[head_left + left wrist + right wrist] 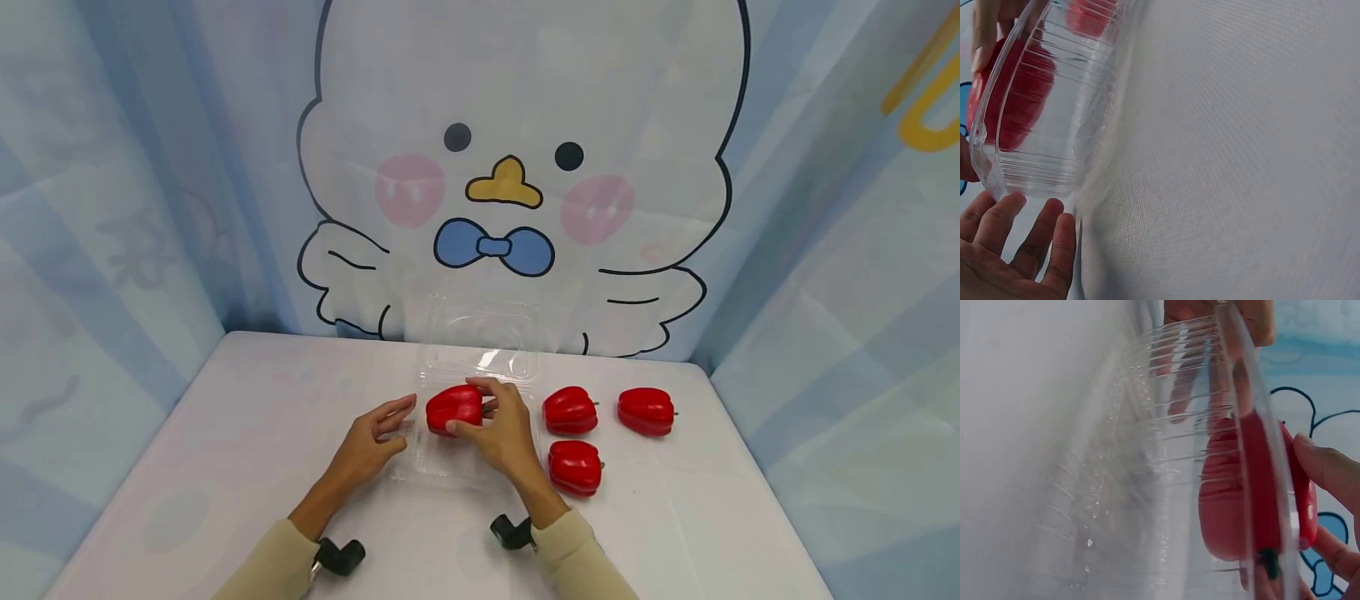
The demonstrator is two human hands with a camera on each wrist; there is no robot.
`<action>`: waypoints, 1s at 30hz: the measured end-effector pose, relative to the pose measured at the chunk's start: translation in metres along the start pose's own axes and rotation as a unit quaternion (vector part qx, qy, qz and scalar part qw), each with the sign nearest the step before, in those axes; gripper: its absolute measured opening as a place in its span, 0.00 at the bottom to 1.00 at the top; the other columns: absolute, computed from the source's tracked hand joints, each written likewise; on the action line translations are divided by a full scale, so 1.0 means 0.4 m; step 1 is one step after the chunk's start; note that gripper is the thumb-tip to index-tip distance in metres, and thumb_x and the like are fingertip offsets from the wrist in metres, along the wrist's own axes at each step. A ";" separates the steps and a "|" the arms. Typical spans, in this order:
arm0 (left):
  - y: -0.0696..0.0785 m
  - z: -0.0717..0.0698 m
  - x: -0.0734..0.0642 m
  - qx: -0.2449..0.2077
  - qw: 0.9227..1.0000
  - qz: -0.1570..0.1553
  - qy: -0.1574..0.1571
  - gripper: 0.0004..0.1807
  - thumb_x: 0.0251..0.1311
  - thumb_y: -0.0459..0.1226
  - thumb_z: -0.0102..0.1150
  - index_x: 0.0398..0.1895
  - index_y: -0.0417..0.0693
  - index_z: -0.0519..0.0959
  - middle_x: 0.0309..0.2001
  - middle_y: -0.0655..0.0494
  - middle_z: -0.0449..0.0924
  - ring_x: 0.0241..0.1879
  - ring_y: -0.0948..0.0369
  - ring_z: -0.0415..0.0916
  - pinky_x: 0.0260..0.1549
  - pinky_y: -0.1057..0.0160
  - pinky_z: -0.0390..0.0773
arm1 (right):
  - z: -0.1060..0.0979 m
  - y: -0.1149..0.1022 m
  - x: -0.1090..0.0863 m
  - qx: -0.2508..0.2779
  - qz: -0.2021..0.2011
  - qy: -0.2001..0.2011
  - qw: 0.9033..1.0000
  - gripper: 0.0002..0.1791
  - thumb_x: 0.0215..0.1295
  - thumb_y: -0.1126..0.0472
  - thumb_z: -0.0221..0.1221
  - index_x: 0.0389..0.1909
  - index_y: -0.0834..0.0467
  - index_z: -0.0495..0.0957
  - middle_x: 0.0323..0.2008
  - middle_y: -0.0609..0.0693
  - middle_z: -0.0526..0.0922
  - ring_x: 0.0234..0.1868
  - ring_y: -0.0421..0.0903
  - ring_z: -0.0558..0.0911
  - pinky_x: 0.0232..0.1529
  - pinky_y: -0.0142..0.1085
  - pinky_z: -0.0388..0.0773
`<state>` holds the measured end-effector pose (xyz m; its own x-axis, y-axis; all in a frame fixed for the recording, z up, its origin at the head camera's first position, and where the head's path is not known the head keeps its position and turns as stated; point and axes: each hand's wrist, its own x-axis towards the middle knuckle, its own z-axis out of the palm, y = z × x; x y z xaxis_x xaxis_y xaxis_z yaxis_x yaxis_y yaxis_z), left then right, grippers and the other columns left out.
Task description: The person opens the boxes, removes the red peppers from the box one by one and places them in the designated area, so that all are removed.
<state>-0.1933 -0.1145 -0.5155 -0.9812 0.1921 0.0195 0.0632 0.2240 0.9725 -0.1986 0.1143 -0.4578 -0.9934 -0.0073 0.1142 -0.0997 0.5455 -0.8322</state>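
Observation:
A red bell pepper (453,408) with a green stem is gripped between the thumb and fingers of my right hand (508,429). It is over the clear plastic clamshell box (450,473), whose lid (480,329) stands raised at the back. Through the ribbed wall in the right wrist view, the pepper (1222,500) shows partly below the rim. My left hand (366,450) is at the box's left side, fingers extended. In the left wrist view the fingertips of that hand (1019,250) lie right by the box's corner.
To the right of the box lie several more red peppers: one at the back (570,410), one nearer me (576,468) and one farther right (647,412). The white table (225,467) meets a cartoon-printed curtain (510,83) behind and at both sides.

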 end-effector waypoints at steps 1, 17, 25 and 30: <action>0.000 0.000 0.000 0.000 1.000 0.000 0.000 0.37 0.65 0.25 0.58 0.79 0.50 0.69 0.80 0.50 0.69 0.77 0.47 0.70 0.69 0.52 0.76 | -0.004 -0.003 -0.002 0.003 0.001 0.001 1.000 0.38 0.52 0.55 0.81 0.66 0.43 0.80 0.58 0.51 0.80 0.52 0.49 0.81 0.53 0.46 0.89; -0.001 -0.005 0.003 -0.015 1.000 -0.001 -0.004 0.36 0.66 0.25 0.55 0.79 0.48 0.68 0.80 0.50 0.68 0.77 0.46 0.69 0.71 0.49 0.73 | -0.076 -0.030 -0.044 0.045 -0.015 0.024 0.999 0.39 0.53 0.57 0.81 0.68 0.44 0.79 0.59 0.53 0.79 0.58 0.54 0.81 0.59 0.55 0.87; -0.003 -0.005 0.004 -0.017 1.000 0.000 -0.003 0.36 0.67 0.26 0.55 0.79 0.49 0.69 0.80 0.51 0.67 0.77 0.46 0.70 0.73 0.47 0.72 | -0.123 -0.037 -0.065 0.053 -0.017 0.041 0.998 0.40 0.53 0.59 0.81 0.69 0.45 0.78 0.60 0.53 0.79 0.59 0.54 0.80 0.59 0.56 0.88; -0.002 -0.004 0.007 -0.017 1.000 -0.002 -0.002 0.36 0.67 0.26 0.55 0.79 0.49 0.68 0.80 0.51 0.67 0.77 0.46 0.70 0.73 0.46 0.71 | -0.149 -0.033 -0.073 0.059 -0.012 0.048 0.997 0.41 0.52 0.59 0.81 0.69 0.46 0.78 0.63 0.52 0.79 0.59 0.54 0.80 0.58 0.54 0.88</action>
<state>-0.1963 -0.1156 -0.5160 -0.9807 0.1950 0.0140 0.0522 0.1922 0.9800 -0.1652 0.1573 -0.4179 -0.9813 0.0646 0.1814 -0.1346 0.4435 -0.8861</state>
